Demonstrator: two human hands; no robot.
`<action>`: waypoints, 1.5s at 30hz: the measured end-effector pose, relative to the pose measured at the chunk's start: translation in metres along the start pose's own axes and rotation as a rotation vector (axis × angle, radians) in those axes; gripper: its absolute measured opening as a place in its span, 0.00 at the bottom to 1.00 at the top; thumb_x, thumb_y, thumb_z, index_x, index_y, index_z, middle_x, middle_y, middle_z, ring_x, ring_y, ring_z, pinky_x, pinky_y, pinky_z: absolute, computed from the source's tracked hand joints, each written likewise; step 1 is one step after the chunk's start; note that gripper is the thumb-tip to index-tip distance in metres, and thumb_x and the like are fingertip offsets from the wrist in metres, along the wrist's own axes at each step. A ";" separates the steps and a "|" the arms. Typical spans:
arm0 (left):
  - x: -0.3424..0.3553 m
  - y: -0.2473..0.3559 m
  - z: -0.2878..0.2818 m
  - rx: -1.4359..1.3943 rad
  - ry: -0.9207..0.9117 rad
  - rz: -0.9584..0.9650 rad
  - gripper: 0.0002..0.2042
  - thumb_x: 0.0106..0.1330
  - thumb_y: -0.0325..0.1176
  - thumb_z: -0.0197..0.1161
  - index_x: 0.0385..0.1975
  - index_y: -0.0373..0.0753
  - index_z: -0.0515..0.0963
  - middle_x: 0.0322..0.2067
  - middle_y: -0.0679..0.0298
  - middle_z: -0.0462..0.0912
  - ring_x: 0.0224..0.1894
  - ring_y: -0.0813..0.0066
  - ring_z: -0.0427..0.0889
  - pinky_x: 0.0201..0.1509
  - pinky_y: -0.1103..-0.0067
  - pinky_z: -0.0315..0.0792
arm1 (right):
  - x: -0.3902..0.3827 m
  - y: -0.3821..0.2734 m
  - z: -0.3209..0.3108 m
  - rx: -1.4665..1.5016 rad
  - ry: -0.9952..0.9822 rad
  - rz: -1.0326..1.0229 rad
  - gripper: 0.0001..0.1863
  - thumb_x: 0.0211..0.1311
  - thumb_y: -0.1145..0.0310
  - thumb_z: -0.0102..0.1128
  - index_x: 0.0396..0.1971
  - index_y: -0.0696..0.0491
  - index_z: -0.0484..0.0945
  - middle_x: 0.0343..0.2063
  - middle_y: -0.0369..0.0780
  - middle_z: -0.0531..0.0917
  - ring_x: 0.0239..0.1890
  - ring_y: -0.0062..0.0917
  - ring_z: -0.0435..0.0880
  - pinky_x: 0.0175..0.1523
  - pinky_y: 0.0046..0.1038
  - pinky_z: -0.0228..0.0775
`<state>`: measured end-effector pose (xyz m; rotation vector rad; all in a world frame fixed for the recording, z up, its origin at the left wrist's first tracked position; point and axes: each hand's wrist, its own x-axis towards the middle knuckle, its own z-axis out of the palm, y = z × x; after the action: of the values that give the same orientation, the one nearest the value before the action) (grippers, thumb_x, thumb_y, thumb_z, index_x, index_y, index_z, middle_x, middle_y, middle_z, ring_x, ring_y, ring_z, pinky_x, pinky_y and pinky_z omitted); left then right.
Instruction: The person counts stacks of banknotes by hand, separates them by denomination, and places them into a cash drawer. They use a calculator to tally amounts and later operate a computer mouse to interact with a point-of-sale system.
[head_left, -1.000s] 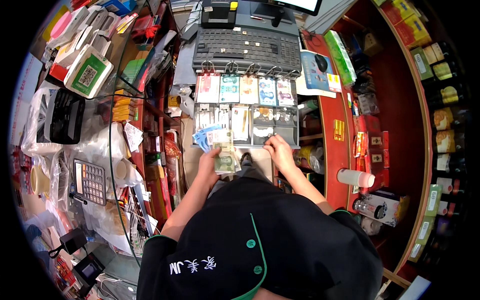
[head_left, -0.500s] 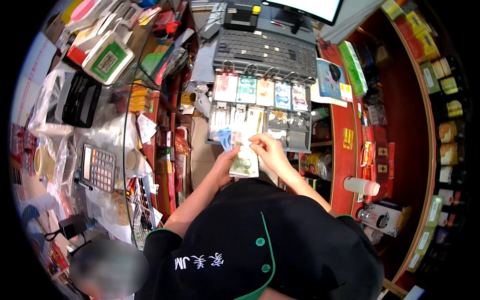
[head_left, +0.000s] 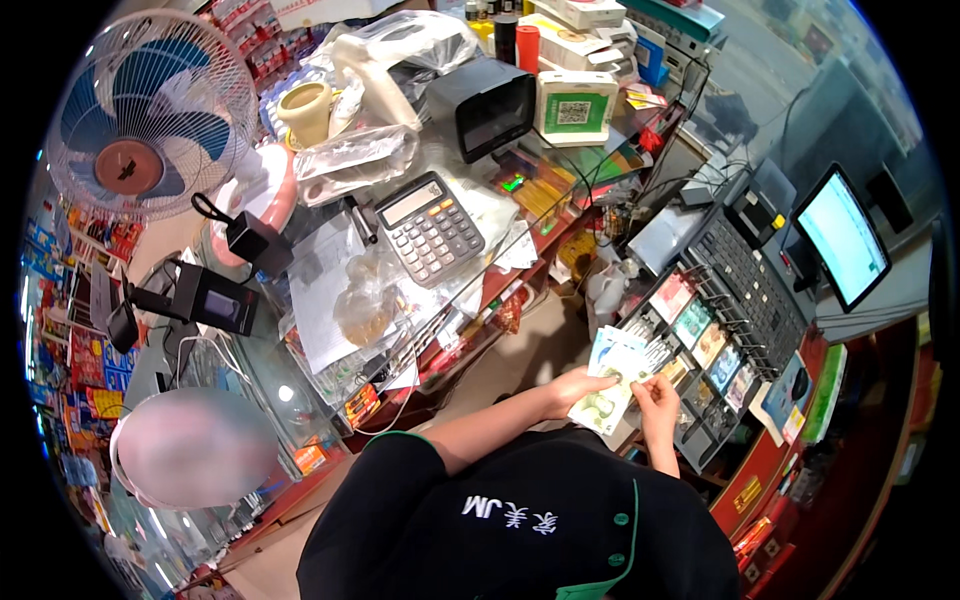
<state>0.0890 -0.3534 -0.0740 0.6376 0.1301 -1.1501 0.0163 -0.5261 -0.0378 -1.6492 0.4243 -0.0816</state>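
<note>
Banknotes (head_left: 610, 400), pale green with blue ones behind, are fanned in my left hand (head_left: 572, 390), its thumb lying over them. My right hand (head_left: 652, 403) pinches the right edge of the same notes. Both hands are in front of the open cash drawer (head_left: 697, 447), which holds sorted notes (head_left: 691, 322) in compartments under metal clips. A keyboard (head_left: 738, 280) sits behind the drawer, with a lit monitor (head_left: 840, 235) beyond it.
The glass counter (head_left: 262, 388) on the left carries a calculator (head_left: 430, 228), black scanning devices (head_left: 215, 298), a code sign (head_left: 573, 108) and plastic bags. A fan (head_left: 150, 115) stands at upper left, a blurred round shape at lower left, red shelving (head_left: 742, 500) at right.
The view has swung left, bringing the fan and more counter in. My right hand has moved from the coin compartments onto the notes held in my left hand.
</note>
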 end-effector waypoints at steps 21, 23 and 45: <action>-0.174 0.022 0.000 -0.442 0.559 0.733 0.18 0.68 0.35 0.53 0.55 0.34 0.67 0.49 0.53 0.76 0.50 0.58 0.77 0.55 0.63 0.72 | -0.019 -0.064 0.149 0.021 -0.718 -0.435 0.17 0.59 0.76 0.53 0.49 0.56 0.73 0.35 0.40 0.79 0.37 0.25 0.79 0.45 0.26 0.68; -0.191 0.031 0.006 -0.466 0.583 0.822 0.16 0.66 0.35 0.56 0.51 0.35 0.70 0.43 0.55 0.80 0.43 0.61 0.81 0.49 0.65 0.76 | -0.022 -0.074 0.175 0.038 -0.757 -0.526 0.14 0.59 0.77 0.52 0.45 0.56 0.77 0.37 0.42 0.81 0.39 0.30 0.80 0.46 0.29 0.69; -0.239 0.047 -0.020 0.936 1.297 1.528 0.14 0.64 0.22 0.48 0.50 0.34 0.67 0.55 0.57 0.65 0.56 0.69 0.67 0.59 0.75 0.61 | 0.030 -0.096 0.227 -0.199 -0.709 -0.471 0.15 0.60 0.69 0.58 0.47 0.54 0.74 0.31 0.38 0.77 0.28 0.20 0.74 0.34 0.23 0.67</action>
<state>0.0336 -0.1377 0.0272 1.7795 0.1331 0.9041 0.1332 -0.3152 0.0206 -1.8176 -0.5110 0.1987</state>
